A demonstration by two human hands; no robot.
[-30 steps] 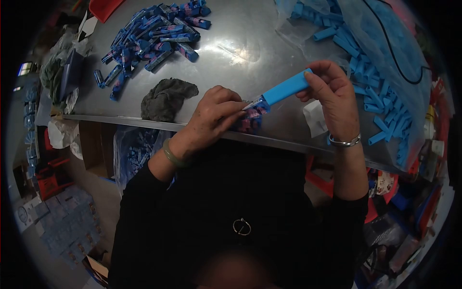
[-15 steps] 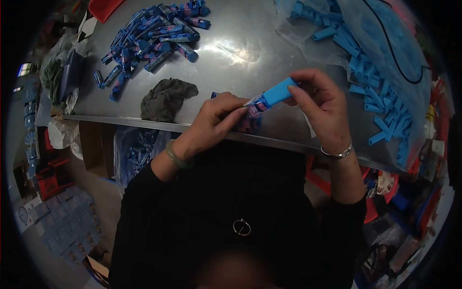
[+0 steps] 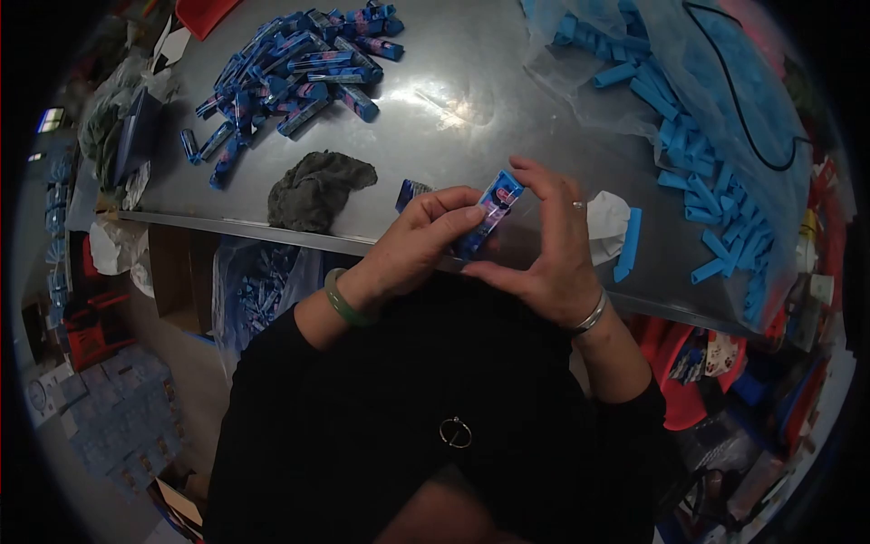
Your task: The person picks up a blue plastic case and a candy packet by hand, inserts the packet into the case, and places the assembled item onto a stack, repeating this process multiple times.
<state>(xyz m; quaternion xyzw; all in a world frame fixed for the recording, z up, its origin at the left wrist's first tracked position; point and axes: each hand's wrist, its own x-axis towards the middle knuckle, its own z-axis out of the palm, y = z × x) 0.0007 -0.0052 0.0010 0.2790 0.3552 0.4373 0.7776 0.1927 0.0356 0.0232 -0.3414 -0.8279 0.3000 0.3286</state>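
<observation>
My left hand (image 3: 426, 231) pinches a small blue and pink printed packet (image 3: 497, 204) between thumb and fingers, near the front edge of the metal table. Around the packet's right side is my right hand (image 3: 544, 240), its thumb and fingers spread apart with nothing held between them. A plain light-blue sleeve (image 3: 629, 245) lies to the right of that hand, beside a white piece of material (image 3: 607, 222). Just behind my left hand, a dark blue patterned item (image 3: 412, 192) is partly hidden.
A pile of blue printed packets (image 3: 308, 68) covers the back left. The grey cloth (image 3: 317, 192) lies near the front edge. Many light-blue sleeves (image 3: 693, 145) spill from a clear plastic bag (image 3: 671, 54) on the right. Below the edge hangs a bag of small blue pieces (image 3: 263, 286).
The light-blue sleeve is off the packet, and one lies on the table at the right. My right hand has moved down and left and opened. The packet is tilted more upright.
</observation>
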